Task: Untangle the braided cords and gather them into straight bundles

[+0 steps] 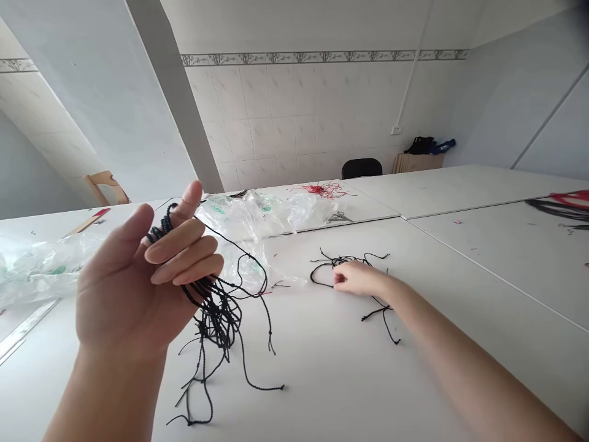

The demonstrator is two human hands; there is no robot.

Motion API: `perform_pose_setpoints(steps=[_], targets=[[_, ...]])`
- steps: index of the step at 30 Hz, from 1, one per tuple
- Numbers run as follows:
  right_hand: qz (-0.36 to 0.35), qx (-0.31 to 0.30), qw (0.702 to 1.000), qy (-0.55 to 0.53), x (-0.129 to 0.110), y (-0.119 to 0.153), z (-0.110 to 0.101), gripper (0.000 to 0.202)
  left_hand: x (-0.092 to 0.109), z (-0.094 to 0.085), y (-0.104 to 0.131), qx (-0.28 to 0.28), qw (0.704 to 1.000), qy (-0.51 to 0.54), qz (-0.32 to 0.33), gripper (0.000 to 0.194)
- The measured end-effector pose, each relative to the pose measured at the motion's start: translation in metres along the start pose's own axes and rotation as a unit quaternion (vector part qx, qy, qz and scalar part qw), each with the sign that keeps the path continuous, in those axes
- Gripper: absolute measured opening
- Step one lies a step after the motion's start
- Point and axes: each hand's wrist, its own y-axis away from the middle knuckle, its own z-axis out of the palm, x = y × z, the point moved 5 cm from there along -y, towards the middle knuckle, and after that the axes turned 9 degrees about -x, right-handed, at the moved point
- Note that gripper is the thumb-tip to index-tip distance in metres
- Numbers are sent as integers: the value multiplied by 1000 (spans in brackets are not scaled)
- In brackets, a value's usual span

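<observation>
My left hand (151, 264) is raised over the table at left, palm toward me, with the fingers curled round a bunch of black braided cords (218, 316). Loops of cord go round the index finger, and the knotted loose ends dangle below the hand. Farther right, my right hand (356, 277) rests low at a small pile of black cords (380, 312) on the white table. Its fingers are pinched at the pile, where one cord makes a loop to the left of the fingertips. The fingers partly hide what they grip.
Crumpled clear plastic bags (257, 212) lie beyond my left hand, with more at far left. Behind them are a heap of red cords (319, 190) and scissors (340, 217). Black and red cords (564, 205) lie at the right edge. A black chair (361, 167) stands behind the table.
</observation>
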Motion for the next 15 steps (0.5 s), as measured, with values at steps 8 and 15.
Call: perform_pose_setpoints(steps=[8,15], targets=[[-197,426,834,-288,16,109,-112,19,-7,0,-1,7,1000,13,12,62],[-249,419,750,-448,7,138,-120,12,-8,-1,-2,13,1000,0,11,65]])
